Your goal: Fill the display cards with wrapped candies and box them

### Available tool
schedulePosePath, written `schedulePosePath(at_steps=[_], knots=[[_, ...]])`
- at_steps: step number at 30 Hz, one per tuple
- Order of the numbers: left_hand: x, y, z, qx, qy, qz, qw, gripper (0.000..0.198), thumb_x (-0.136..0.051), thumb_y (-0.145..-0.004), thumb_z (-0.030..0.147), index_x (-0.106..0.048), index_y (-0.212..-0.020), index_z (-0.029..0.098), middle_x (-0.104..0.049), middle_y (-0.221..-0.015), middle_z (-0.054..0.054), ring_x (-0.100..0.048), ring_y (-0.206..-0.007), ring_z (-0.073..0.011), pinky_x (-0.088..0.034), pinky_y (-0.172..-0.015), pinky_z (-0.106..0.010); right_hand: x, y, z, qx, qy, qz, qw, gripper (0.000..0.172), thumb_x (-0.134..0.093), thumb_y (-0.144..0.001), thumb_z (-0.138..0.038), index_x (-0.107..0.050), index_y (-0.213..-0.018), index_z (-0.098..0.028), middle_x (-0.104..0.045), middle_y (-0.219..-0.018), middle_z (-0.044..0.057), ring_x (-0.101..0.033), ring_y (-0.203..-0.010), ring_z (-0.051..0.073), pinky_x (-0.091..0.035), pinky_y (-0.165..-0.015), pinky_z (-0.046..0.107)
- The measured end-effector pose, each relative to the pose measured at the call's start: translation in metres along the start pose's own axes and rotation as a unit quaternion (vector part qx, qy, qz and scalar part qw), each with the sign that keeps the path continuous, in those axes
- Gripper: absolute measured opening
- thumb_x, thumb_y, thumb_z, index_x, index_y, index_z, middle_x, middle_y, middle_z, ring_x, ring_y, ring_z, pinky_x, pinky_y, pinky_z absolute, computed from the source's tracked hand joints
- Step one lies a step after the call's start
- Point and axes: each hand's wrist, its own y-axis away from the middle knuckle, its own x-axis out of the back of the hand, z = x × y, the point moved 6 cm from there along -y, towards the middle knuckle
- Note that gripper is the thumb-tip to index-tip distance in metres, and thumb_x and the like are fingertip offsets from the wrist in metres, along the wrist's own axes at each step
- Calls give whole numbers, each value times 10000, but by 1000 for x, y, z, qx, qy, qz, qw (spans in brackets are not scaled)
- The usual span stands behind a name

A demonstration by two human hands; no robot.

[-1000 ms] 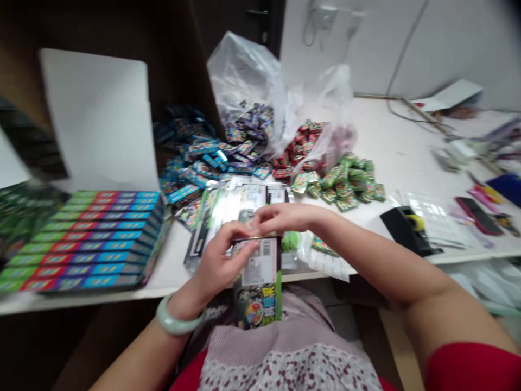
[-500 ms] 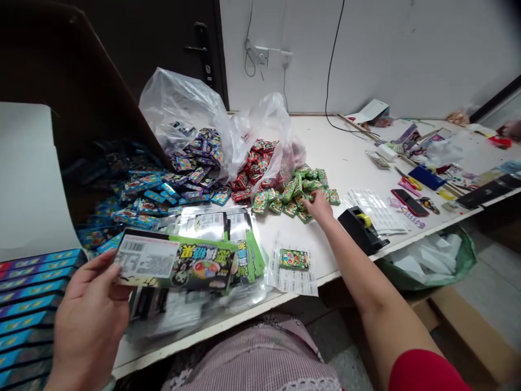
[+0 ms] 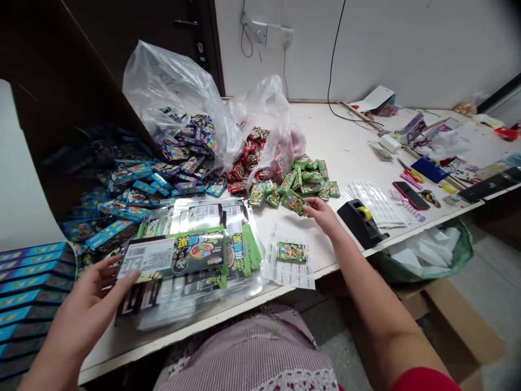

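Left hand, fingers spread wide, steadies a green card at lower left. Right hand, fingers narrow, pinches a candy packet beside the green pile.

Right arm: short red sleeve, plain fabric, hem at the upper arm; forearm and right hand bare. Left hand also bare. Lap: mauve garment of fine ribbed knit with narrow vertical stripes. Lower edge finished with white lace trim above a white band with dark red floral print.
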Motion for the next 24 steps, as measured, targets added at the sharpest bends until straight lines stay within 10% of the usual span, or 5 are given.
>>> schedulePosePath(at_steps=[6,12,16,19,24], knots=[[13,15,35,-92,-165,30,981,732,-522,-752,646,-503,-1291,150,-591,-1137,-124,-619,-967,-300,-549,-689,-370,-29,-2,-21,150,102,-21,983,189,-544,-749,-118,-647,-876,-213,-600,-1087,100,-518,-1125,272,-419,-996,463],[10,31,63,-186,-171,23,967,538,-492,-841,594,-557,-1196,196,-561,-1222,-90,-577,-1058,-278,-493,-508,-254,-29,10,-16,188,199,-64,960,389,-473,-738,-20,-663,-1023,-205,-592,-1142,105,-547,-1115,251,-443,-990,431],[-10,30,85,-315,-178,-40,931,521,-507,-876,564,-475,-1290,249,-520,-1313,-75,-519,-1212,-287,-549,-832,-355,-25,3,-21,181,248,-59,950,461,-468,-785,-53,-587,-1209,-190,-549,-1290,129,-473,-1246,265,-371,-1066,463],[-38,31,92,-420,-216,-138,871,686,-534,-847,607,-349,-1413,266,-393,-1479,-97,-347,-1382,-335,-312,-1132,-513,-35,-9,-29,184,272,-102,939,504,-586,-696,-66,-602,-1178,-213,-597,-1266,99,-507,-1202,282,-394,-1030,458],[-66,26,81,-411,-312,-206,832,808,-573,-818,542,-225,-1502,287,-241,-1586,-89,-181,-1453,-386,-218,-1147,-587,-32,-6,-33,139,297,-82,941,324,-705,-687,-268,-595,-982,-190,-657,-967,91,-592,-891,257,-471,-788,374]])
